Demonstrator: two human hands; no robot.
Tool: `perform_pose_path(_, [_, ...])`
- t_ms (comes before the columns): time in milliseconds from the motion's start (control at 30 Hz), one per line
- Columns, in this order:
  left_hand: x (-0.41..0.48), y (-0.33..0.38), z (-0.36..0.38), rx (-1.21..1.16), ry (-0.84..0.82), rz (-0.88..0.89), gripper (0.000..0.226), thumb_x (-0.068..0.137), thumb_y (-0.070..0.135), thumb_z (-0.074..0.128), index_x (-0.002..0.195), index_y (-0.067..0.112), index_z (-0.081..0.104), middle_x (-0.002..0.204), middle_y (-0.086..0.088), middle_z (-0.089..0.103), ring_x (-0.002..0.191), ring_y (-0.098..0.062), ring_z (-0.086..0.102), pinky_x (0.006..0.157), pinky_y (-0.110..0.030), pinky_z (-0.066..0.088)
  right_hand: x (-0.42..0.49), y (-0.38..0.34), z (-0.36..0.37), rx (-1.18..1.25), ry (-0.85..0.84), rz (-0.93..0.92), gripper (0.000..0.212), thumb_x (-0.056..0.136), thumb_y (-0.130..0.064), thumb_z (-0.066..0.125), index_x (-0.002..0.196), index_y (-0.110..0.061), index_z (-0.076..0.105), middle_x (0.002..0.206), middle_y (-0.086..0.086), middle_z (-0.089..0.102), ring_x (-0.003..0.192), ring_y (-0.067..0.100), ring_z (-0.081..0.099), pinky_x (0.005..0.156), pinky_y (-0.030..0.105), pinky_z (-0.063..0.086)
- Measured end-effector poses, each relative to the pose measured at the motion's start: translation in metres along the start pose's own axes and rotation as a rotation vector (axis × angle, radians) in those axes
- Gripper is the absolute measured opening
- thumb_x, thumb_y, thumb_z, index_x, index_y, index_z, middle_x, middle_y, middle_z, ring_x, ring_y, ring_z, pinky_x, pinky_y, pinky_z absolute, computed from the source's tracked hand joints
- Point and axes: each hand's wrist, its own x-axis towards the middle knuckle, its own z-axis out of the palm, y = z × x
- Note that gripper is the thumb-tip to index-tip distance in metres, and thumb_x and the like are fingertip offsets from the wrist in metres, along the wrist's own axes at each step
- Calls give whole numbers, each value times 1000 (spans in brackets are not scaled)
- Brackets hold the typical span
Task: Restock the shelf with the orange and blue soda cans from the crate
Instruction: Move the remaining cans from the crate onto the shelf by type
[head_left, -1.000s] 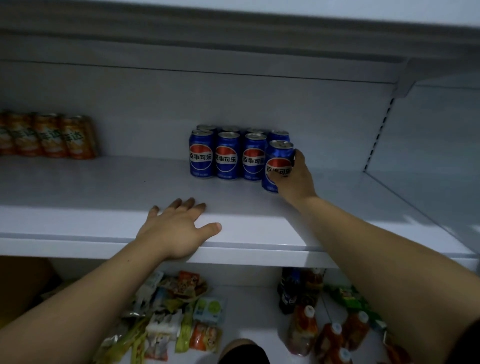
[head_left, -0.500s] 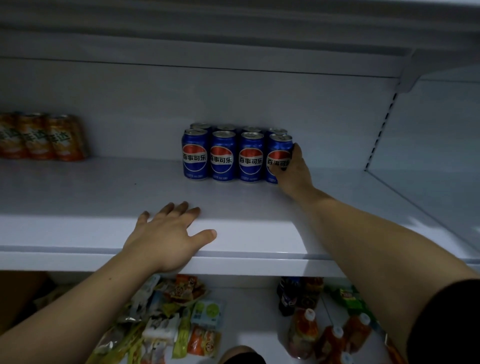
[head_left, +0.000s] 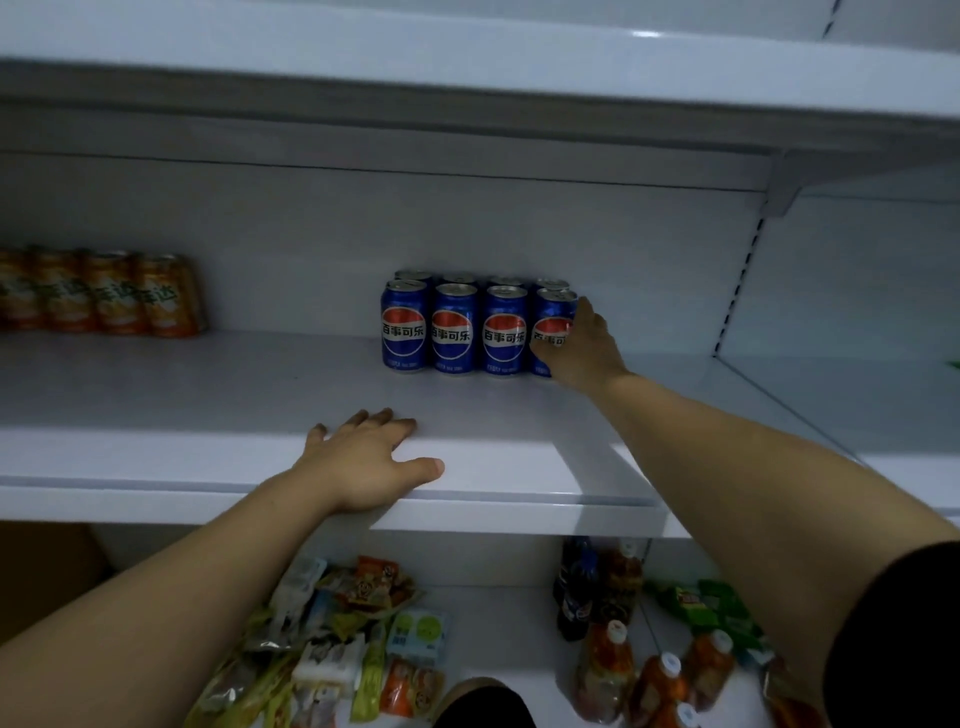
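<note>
**Right hand on the end Pepsi can**

The blue Pepsi cans (head_left: 454, 332) stand upright at mid-shelf in two rows of four, long axes vertical, logos facing outward. The right hand (head_left: 582, 348) reaches in on an extended arm, its grip curled round the rightmost front can (head_left: 551, 317) (thumb low across the label, fingers round the far side). The left hand (head_left: 363, 462) lies flat, palm down, fingers spread, near the front edge of the shelf (head_left: 208, 405), holding nothing. The orange cans (head_left: 104, 293) stand upright at far left.

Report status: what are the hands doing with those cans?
Right hand grips end blue can. Left hand flat on shelf. Orange cans sit far left, out of the way.
</note>
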Motion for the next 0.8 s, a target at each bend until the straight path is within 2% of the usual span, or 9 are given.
perform_pose_path(100, [-8, -6, -11, -145, -10, 10, 85, 80, 71, 42, 150, 29, 19, 158, 2, 20, 143, -20, 23, 116, -49, 20, -14, -20, -5, -91, -85, -29, 89, 70, -57, 65, 145, -21, 32, 138, 6, 50, 122, 31, 52, 100, 45, 47])
perform_pose_path(200, [-26, -16, -18, -140, 53, 16, 81, 84, 65, 48, 150, 25, 22, 158, 1, 22, 143, -20, 23, 115, -44, 24, -40, -49, -7, -212, -210, -79, 64, 83, -51, 64, 135, -19, 45, 131, 0, 56, 110, 25, 57, 88, 34, 49])
perform_pose_path(267, [-46, -26, -23, -131, 94, 9, 78, 86, 61, 50, 150, 25, 23, 158, 1, 21, 144, -20, 21, 116, -42, 23, -59, -72, -3, -274, -258, -122, 57, 86, -48, 62, 130, -16, 46, 124, -1, 56, 103, 24, 57, 80, 32, 46])
perform_pose_path(367, [-80, -47, -31, -203, 123, -42, 80, 84, 59, 56, 149, 24, 26, 157, 0, 24, 140, -18, 31, 114, -37, 28, -85, -106, 14, -234, -332, -206, 55, 87, -46, 63, 130, -16, 48, 123, 5, 58, 101, 25, 57, 86, 36, 48])
perform_pose_path(433, [-107, -64, -36, -226, 146, -94, 80, 83, 59, 57, 149, 25, 26, 157, 1, 24, 139, -19, 32, 113, -38, 29, -104, -132, 27, -261, -375, -266, 65, 89, -49, 59, 140, -13, 40, 131, 10, 54, 110, 28, 55, 90, 36, 48])
perform_pose_path(500, [-135, -83, -39, -218, 173, -164, 81, 83, 60, 57, 149, 26, 25, 158, 2, 21, 143, -19, 24, 116, -38, 24, -128, -161, 40, -290, -420, -330, 76, 92, -50, 55, 151, -12, 25, 149, 13, 38, 128, 33, 45, 98, 36, 42])
perform_pose_path(567, [-166, -106, -40, -215, 185, -253, 82, 83, 61, 57, 150, 26, 24, 159, 1, 18, 146, -19, 16, 118, -39, 19, -150, -190, 59, -292, -475, -416, 80, 94, -51, 53, 154, -12, 18, 157, 13, 26, 137, 33, 36, 104, 37, 37])
perform_pose_path(800, [-296, -174, -29, -292, 257, -603, 81, 84, 57, 58, 150, 24, 24, 159, -3, 16, 146, -24, 14, 118, -37, 19, -246, -284, 136, -264, -689, -745, 79, 94, -51, 53, 153, -11, 19, 159, 9, 23, 142, 29, 30, 110, 37, 31])
